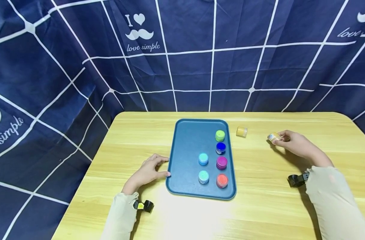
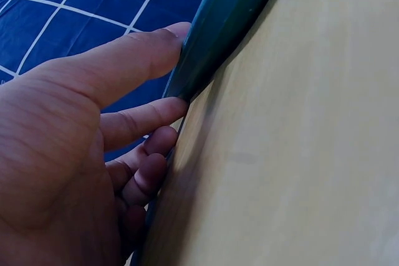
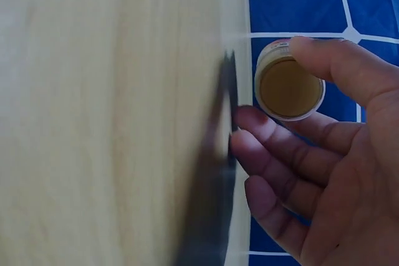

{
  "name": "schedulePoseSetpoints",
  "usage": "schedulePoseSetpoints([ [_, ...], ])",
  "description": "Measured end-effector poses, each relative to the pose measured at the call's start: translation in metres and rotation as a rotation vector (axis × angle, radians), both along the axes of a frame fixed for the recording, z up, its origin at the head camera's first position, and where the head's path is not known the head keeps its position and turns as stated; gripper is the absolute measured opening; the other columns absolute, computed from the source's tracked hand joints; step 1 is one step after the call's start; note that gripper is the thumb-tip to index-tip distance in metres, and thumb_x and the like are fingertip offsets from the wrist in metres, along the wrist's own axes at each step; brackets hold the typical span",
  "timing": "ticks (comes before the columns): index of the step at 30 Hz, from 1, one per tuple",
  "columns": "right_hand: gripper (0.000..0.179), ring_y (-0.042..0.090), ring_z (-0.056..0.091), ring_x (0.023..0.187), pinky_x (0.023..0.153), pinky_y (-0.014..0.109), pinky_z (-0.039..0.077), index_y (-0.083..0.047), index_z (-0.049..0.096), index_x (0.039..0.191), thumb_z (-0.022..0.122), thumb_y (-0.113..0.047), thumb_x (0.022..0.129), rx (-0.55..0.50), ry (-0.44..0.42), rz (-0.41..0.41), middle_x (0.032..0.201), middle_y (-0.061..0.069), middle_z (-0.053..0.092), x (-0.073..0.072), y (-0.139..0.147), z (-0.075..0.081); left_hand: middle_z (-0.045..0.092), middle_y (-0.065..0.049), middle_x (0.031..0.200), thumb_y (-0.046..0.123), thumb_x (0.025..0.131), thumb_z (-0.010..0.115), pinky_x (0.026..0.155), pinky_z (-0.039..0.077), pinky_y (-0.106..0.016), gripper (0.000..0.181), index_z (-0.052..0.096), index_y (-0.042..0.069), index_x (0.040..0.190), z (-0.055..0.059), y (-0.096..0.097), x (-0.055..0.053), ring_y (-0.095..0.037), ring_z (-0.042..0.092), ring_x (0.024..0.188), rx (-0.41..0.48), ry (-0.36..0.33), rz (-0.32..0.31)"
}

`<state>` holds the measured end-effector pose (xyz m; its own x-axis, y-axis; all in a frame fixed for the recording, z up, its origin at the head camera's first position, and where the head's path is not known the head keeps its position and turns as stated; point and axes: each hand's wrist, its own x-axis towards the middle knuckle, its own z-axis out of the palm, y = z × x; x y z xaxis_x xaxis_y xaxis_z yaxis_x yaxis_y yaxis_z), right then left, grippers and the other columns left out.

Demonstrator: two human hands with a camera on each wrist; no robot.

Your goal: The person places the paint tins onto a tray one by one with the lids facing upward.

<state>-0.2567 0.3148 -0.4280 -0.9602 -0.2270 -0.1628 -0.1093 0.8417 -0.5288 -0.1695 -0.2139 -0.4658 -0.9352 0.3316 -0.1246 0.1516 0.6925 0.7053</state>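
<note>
My right hand (image 1: 299,146) holds a small yellow-lidded jar (image 1: 273,137) between thumb and fingers, tipped on its side, near the table's right part. In the right wrist view the round amber end of this jar (image 3: 290,86) faces the camera, with the thumb on its upper edge. At the left, my left hand (image 1: 148,171) touches the left rim of a blue tray (image 1: 182,150) with thumb and index finger. The tray bears several small jars: lime green (image 1: 219,135), dark blue (image 1: 220,148), magenta (image 1: 221,162), coral (image 1: 222,180), blue (image 1: 203,159) and turquoise (image 1: 203,177).
Another yellow jar (image 1: 241,131) lies on its side on the wooden table (image 1: 260,200), just right of the tray. A dark blue checked cloth (image 1: 194,73) hangs behind the table and at its left side.
</note>
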Motion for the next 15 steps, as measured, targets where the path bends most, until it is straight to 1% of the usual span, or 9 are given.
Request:
schedulePoseSetpoints([
  [2,0.059,0.011,0.056,0.082,0.068,0.022,0.044,0.016,0.043,0.128,0.057,-0.03,0.096,-0.021,-0.004,-0.013,0.103,0.025,0.063,0.0,0.0,0.001,0.051,0.002,0.099,0.036,0.081,0.076,0.086,0.029,-0.036,0.056,0.06,0.015,0.13,0.0,0.0,0.0,-0.015,0.041,0.09,-0.003,0.007,-0.004],
  [4,0.061,0.005,0.053,0.078,0.066,0.021,0.044,0.017,0.04,0.13,0.057,-0.031,0.096,-0.038,-0.014,-0.023,0.102,0.022,0.062,-0.001,-0.001,0.002,0.052,0.002,0.101,0.036,0.081,0.076,0.088,0.028,-0.038,0.056,0.06,0.015,0.13,0.001,0.0,0.0,-0.015,0.042,0.091,-0.006,0.013,-0.006],
  [6,0.062,0.004,0.051,0.077,0.065,0.021,0.043,0.017,0.039,0.131,0.057,-0.031,0.096,-0.046,-0.015,-0.025,0.102,0.021,0.062,-0.001,-0.002,0.004,0.053,0.002,0.102,0.037,0.081,0.076,0.09,0.029,-0.038,0.056,0.06,0.015,0.13,0.002,0.0,0.0,-0.015,0.042,0.092,-0.007,0.013,-0.007],
  [9,0.061,0.003,0.052,0.077,0.065,0.02,0.043,0.017,0.04,0.13,0.058,-0.029,0.096,-0.048,0.009,-0.024,0.101,0.021,0.062,-0.001,-0.002,0.005,0.053,0.002,0.104,0.037,0.081,0.076,0.09,0.029,-0.038,0.056,0.06,0.015,0.13,0.003,0.0,0.001,-0.015,0.043,0.092,-0.009,0.007,-0.004],
  [15,0.059,-0.006,0.049,0.074,0.067,0.019,0.043,0.016,0.041,0.131,0.059,-0.026,0.095,-0.064,0.068,-0.017,0.101,0.022,0.061,-0.001,-0.005,0.011,0.053,0.002,0.103,0.037,0.081,0.076,0.087,0.029,-0.037,0.056,0.061,0.015,0.13,0.002,0.001,0.0,-0.015,0.042,0.092,-0.006,0.0,0.001],
])
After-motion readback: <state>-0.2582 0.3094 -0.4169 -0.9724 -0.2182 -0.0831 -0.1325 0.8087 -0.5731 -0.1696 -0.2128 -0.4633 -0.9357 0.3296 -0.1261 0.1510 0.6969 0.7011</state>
